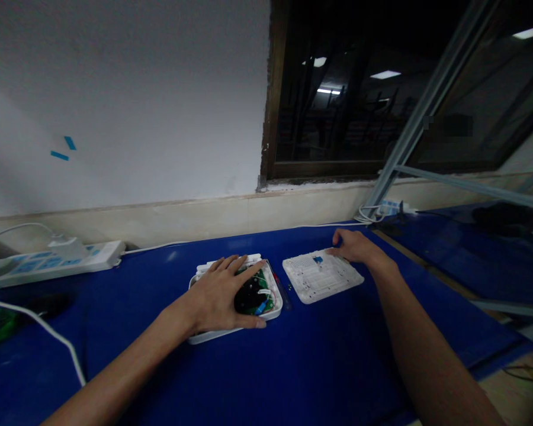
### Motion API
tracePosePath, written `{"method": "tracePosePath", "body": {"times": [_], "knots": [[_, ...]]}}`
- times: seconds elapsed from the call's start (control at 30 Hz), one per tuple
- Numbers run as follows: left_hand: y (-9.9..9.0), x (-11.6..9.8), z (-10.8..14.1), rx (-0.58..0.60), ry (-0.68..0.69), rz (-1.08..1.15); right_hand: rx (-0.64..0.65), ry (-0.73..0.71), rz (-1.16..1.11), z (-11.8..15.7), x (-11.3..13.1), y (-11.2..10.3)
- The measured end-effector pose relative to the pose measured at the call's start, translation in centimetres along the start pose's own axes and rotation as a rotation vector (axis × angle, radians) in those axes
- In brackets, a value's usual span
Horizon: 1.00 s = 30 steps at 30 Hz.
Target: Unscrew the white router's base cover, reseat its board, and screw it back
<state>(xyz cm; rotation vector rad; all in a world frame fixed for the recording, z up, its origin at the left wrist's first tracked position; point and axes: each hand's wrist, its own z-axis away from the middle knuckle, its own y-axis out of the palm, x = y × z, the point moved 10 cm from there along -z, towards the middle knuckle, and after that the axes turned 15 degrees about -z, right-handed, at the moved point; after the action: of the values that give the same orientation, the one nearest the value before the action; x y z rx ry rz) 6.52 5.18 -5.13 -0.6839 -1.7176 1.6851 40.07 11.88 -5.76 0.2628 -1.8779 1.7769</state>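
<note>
A white plastic device housing (pixel 273 312) lies open side up on the blue table, a green circuit board (pixel 263 275) and a dark part showing inside. A small blue connector (pixel 262 307) sits on thin wires within it. Across the housing rests my left hand (pixel 220 293), fingers spread and thumb near its front edge; it covers much of the inside. To the right lies a flat white plastic cover (pixel 322 278) with a vent grid and a blue patch. My right hand (pixel 353 245) is closed on the cover's far right corner, fingertips partly hidden.
A slim tool with some red (pixel 281 288) lies between housing and cover, beside tiny screw-like bits (pixel 289 287). A white power strip (pixel 62 260) stands at the left, with a white cable (pixel 48 325) in front. Behind are a wall and window; a metal frame (pixel 408 130) rises at right.
</note>
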Motion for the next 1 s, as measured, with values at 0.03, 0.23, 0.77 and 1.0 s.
{"method": "tracePosePath", "body": {"times": [0.03, 0.23, 0.77, 1.0], "knots": [[0.0, 0.0, 0.0, 0.002, -0.002, -0.002, -0.011, 0.0, 0.02, 0.0, 0.2, 0.0], [0.2, 0.1, 0.0, 0.0, 0.001, 0.0, -0.057, 0.001, 0.087, 0.2, 0.6, 0.0], [0.9, 3.2, 1.7, 0.19, -0.046, 0.041, 0.301, -0.537, -0.113, 7.9, 16.5, 9.1], [0.7, 3.8, 2.1, 0.279, -0.033, 0.057, 0.29, -0.438, -0.279, 6.7, 15.6, 9.8]]}}
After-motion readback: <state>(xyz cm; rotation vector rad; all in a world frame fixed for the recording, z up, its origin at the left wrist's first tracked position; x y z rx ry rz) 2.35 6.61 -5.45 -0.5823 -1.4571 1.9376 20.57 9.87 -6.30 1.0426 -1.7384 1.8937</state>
